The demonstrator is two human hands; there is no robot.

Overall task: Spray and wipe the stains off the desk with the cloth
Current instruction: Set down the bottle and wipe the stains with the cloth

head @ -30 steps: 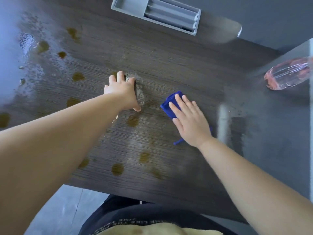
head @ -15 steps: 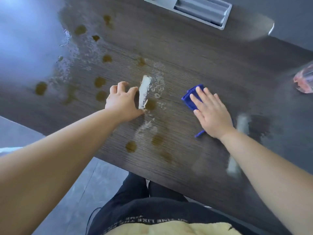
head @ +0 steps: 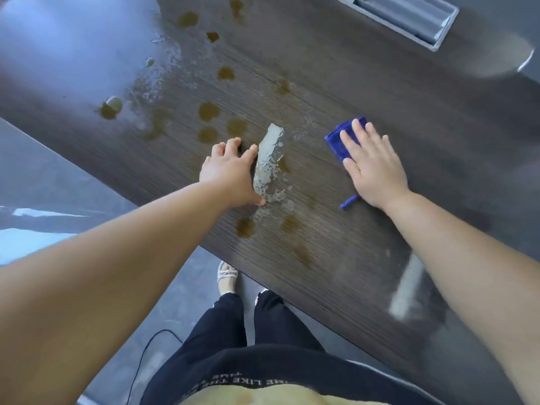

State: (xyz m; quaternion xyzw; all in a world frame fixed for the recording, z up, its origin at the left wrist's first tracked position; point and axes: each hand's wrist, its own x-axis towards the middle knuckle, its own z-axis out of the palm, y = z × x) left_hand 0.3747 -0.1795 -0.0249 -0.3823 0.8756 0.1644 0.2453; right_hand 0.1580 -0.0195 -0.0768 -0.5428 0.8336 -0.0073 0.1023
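The dark wood-grain surface [head: 380, 92] fills most of the view, its near edge running diagonally above the person's legs. A grey recessed tray [head: 409, 19] is set in near its far edge. A broad film of droplets [head: 157, 80] lies over the left part, so the spraying of that area looks done and the step in hand is the wiping.

Brown stains [head: 209, 111] are scattered from the far left part down toward the near edge, a dozen or so, all unwiped as far as can be told. The stretch to the right of the cloth shows none.

The left hand [head: 228, 173] rests on the middle of the surface with its fingers spread and lightly bent, holding nothing; it seems to be bracing the body. Just beside it lies a pale wet streak [head: 267, 153]. The right hand [head: 371, 168] lies flat with straight fingers, pressing down on the blue cloth [head: 336, 141], which is folded small and shows only past the fingertips and as a corner by the wrist. Cloth and hand sit right of the centre, apart from the nearest stains.

The next move probably calls for sliding the pressed cloth leftward across the wet streak and over the blots near the near edge, with firm pressure and the left hand lifted clear.
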